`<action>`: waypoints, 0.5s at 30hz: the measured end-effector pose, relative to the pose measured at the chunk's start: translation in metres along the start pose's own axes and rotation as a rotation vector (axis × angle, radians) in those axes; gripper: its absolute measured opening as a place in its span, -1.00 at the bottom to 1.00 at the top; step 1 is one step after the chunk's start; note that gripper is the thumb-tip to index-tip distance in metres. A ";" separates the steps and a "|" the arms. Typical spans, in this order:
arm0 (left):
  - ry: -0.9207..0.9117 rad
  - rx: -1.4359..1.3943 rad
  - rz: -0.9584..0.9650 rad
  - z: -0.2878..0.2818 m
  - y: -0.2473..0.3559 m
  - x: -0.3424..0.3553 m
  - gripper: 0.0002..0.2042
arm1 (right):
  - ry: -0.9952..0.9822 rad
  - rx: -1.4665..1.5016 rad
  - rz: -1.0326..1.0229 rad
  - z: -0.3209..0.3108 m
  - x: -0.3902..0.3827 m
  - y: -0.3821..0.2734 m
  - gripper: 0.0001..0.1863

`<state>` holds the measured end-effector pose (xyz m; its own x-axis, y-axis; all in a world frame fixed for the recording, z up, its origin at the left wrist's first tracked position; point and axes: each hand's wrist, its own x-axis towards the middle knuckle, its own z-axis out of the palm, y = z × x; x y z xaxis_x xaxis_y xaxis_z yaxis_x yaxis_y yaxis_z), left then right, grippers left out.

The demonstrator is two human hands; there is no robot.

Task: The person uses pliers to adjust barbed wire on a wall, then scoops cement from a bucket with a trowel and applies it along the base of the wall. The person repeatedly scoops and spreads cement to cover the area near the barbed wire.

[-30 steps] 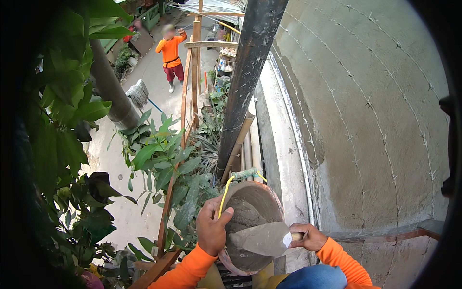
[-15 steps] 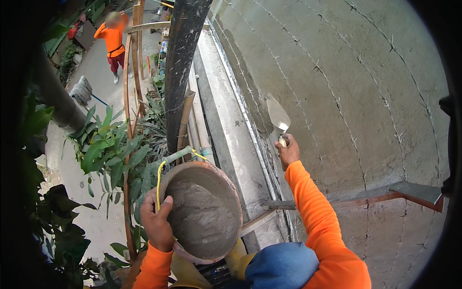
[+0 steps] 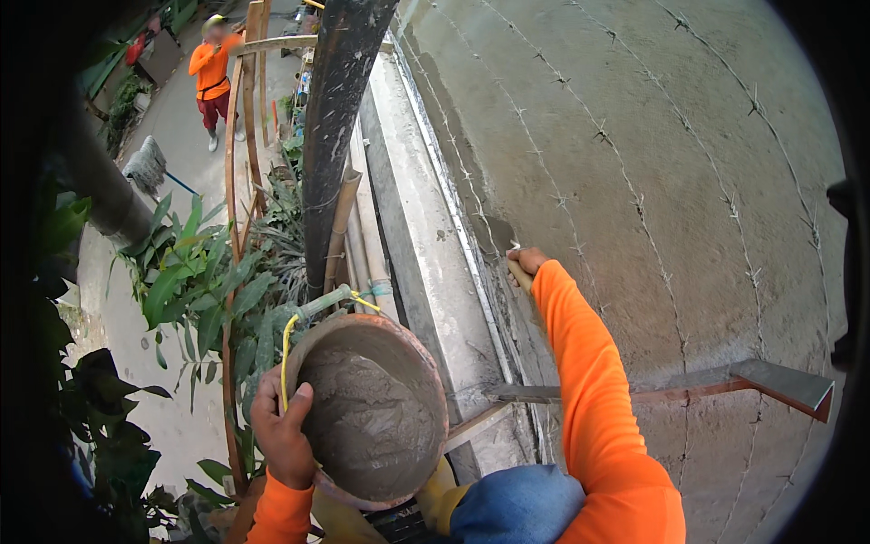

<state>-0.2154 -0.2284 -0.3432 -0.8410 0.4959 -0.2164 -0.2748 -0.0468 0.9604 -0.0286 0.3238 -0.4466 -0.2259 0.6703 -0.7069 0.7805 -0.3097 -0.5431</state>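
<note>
My left hand [image 3: 285,426] grips the rim of a round bucket [image 3: 412,358] holding wet grey mortar [image 3: 367,426]. The bucket has a yellow cord handle with a faded green grip tube. My right hand [image 3: 536,261] is closed on the wooden handle of a trowel [image 3: 520,277], held at the grey plastered wall [image 3: 698,245] beside a damp darker band. The trowel's blade is mostly hidden. Strands of barbed wire [image 3: 642,204] run in front of the wall, close to my right hand.
A black pole [image 3: 331,154], wooden battens [image 3: 231,181], pipes and leafy plants [image 3: 181,281] border a concrete ledge [image 3: 421,236]. Below, a person [image 3: 213,68] in orange stands on the path near a mop [image 3: 145,163]. A metal bar [image 3: 779,381] crosses the wall at right.
My right hand has left the bucket and reached forward to the wall with the trowel, whose blade has turned mostly out of sight. The view has swung right.
</note>
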 end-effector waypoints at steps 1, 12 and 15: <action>0.004 -0.016 -0.013 0.000 0.001 -0.001 -0.72 | -0.027 0.065 0.028 0.000 0.004 -0.007 -0.64; 0.013 -0.036 -0.061 0.003 0.007 -0.001 -0.68 | 0.103 0.043 -0.073 0.016 0.017 -0.047 -0.67; 0.018 -0.035 -0.048 0.003 0.008 -0.001 -0.68 | 0.070 0.075 -0.031 0.017 0.013 -0.055 -0.67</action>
<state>-0.2155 -0.2261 -0.3346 -0.8347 0.4826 -0.2654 -0.3309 -0.0542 0.9421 -0.0847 0.3379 -0.4340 -0.2059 0.7247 -0.6576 0.7275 -0.3361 -0.5981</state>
